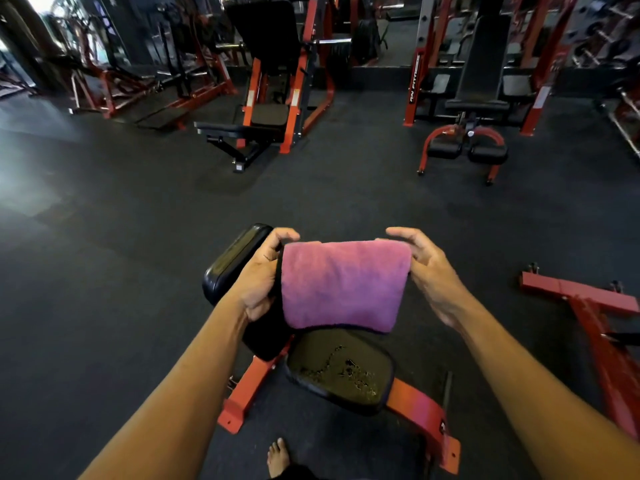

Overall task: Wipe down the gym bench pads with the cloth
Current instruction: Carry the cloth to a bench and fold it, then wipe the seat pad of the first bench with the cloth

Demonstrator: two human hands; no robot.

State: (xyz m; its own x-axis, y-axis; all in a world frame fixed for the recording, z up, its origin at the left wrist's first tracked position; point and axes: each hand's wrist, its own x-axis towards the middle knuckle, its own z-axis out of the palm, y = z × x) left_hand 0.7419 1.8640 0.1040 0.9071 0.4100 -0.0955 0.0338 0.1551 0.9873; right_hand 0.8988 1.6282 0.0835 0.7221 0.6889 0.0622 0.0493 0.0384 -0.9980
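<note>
A folded pink cloth (343, 284) hangs in the air between my hands, held by its top corners. My left hand (263, 275) pinches the left corner and my right hand (427, 271) grips the right corner. Below the cloth sits a black seat pad (341, 370) with cracked, worn vinyl, on a red frame (420, 410). Left of it and behind my left hand, a longer black back pad (230, 258) tilts away. The cloth hides the far edge of the seat pad and touches neither pad.
My bare foot (278, 457) stands on the dark rubber floor (104, 271) just before the bench. Another red frame (588, 306) lies at the right. Further off stand a leg press machine (273, 98) and a red rack with a bench (474, 109).
</note>
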